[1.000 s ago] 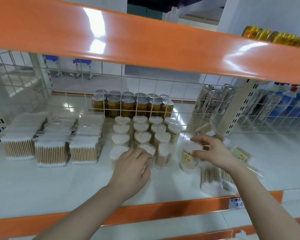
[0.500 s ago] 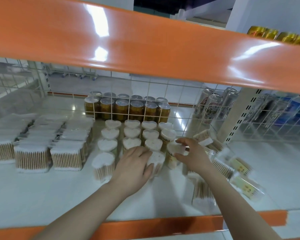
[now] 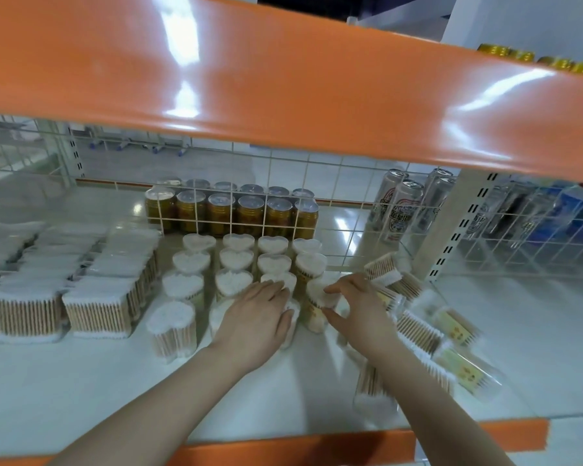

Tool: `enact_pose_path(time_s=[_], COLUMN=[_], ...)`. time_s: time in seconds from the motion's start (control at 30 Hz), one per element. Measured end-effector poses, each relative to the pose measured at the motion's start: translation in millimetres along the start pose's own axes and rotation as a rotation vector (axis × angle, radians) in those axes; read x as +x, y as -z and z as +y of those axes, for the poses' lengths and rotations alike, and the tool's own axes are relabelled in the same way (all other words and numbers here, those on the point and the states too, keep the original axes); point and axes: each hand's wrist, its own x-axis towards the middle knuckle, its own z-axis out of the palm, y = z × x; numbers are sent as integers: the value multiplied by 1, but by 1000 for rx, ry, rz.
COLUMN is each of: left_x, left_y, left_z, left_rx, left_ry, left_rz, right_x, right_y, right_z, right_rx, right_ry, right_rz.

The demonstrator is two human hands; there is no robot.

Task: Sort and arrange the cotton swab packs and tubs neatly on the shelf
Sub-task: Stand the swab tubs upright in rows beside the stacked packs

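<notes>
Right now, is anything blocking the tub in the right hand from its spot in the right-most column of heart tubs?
Nothing visible: the right hand already holds the tub at the column's front.

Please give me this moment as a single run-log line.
stage: aligning tubs | left hand: resting on front heart-shaped tub | right hand: gripping labelled tub beside grid | loose packs: unsorted at right
</notes>
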Motion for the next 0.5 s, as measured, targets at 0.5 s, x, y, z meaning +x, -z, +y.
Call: enact_pose_path(time_s=[0.5], left_x=[3], left_y=[-5], left_z=[2], left_rx=[-165], left_ry=[96], left_rz=[-3], right_x=[15], right_y=[-10], right_z=[-3], right_rx=[-36], right_ry=[-6], right_rz=[-4])
